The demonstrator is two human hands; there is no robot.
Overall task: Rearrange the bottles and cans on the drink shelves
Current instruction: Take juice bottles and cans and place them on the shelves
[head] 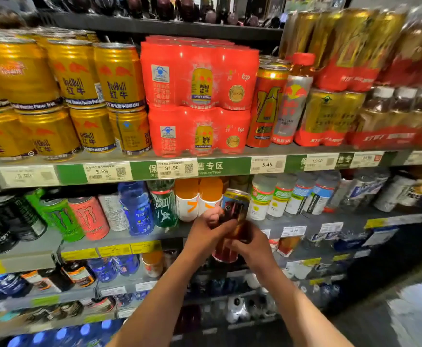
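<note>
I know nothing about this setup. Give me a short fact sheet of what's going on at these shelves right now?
Place: shop drink shelves with price tags
Held item: tall can, tilted, in front of the second shelf
Left hand: grips the can's left side
Right hand: holds the can lower down
Top shelf: gold cans, red multipacks
Second shelf: green can, blue bottle, orange-capped bottles
Can's brand: too blurred to read

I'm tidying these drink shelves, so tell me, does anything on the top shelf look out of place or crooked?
Yes. A tall red can and a red-capped bottle stand wedged between the red multipacks and the gold multipacks, both leaning. The stacked gold cans on the left also tilt, though the wide lens may exaggerate that.
</note>
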